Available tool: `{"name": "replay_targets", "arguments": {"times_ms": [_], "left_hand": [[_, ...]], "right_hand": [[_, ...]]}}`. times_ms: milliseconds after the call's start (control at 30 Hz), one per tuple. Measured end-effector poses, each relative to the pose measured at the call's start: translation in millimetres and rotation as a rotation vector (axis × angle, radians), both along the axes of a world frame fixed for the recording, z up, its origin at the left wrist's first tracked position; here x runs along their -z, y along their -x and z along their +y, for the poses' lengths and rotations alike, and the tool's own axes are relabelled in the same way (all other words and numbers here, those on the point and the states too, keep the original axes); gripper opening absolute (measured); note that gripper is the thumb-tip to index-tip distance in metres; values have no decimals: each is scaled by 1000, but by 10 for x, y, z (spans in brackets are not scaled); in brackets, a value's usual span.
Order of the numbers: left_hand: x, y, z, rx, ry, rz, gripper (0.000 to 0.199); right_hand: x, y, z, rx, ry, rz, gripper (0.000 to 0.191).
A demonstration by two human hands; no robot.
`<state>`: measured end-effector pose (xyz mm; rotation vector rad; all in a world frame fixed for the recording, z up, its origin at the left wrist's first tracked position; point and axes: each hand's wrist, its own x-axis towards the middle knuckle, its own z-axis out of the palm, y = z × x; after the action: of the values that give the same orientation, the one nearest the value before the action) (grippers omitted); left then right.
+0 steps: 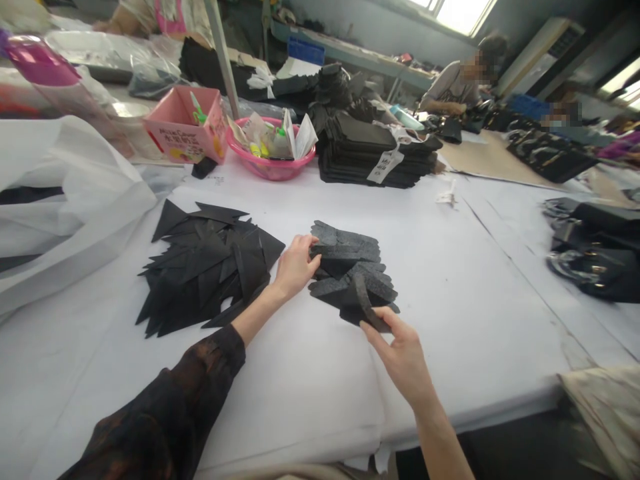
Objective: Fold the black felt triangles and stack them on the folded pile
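Note:
My right hand (403, 350) pinches the lower end of a curved dark grey strip (364, 297) between thumb and fingers. The strip bows upward over a small pile of dark grey and black flat pieces (347, 247) on the white table. At the pile's left edge, my left hand (297, 267) has its thumb and fingers closed on the end of a dark grey piece. The material looks like fabric or leather; I cannot tell which. Left of that hand lies a larger heap of black pointed flat pieces (210, 267).
Behind the pile stand a pink basket (273, 170) of small bottles and papers, a pink box (183, 127) and a tall stack of black pieces (370, 147). White sheeting (75, 173) lies at left, black bags (605, 247) at right. A co-worker (457, 83) sits farther back.

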<state>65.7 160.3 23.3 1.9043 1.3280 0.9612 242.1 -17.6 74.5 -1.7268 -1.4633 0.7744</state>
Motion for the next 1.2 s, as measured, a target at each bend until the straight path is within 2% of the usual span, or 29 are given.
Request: {"name": "replay_targets", "arguments": {"times_ms": [100,200,267,333,433,500,633,700,867,1067,1200], "left_hand": [[-103,64,-178,-19,-127,171,36],[-131,164,-430,84,-224,273,31],[-111,250,-656,215,-196,219,21],[-70,332,-921,388,-160,201,11],[17,410,-1311,617,-167,247,12],[86,420,-1509,689,-233,301,17],[198,394,-1691,648,-332,315,18],[226,387,-1707,623,-352,306,16],[249,398,-1683,611,-322,295,16],[264,405,-1643,573,-305,287,11],[268,399,-1646,561,-388,363,31]], "right_hand": [[97,11,-263,-17,175,187,20],[251,6,-509,-50,382,351,26],[330,5,-672,-52,508,264,29],[376,22,-826,-24,534,42,26],[409,89,-999,22,455,-312,17],[430,148,-1054,11,340,-501,15],[489,284,-1016,2,28,-723,36],[526,372,-960,42,-30,-713,42],[643,563,-897,156,-31,-596,32],[772,594,-948,190,-136,-605,29],[823,529,-965,152,-228,-593,27]]}}
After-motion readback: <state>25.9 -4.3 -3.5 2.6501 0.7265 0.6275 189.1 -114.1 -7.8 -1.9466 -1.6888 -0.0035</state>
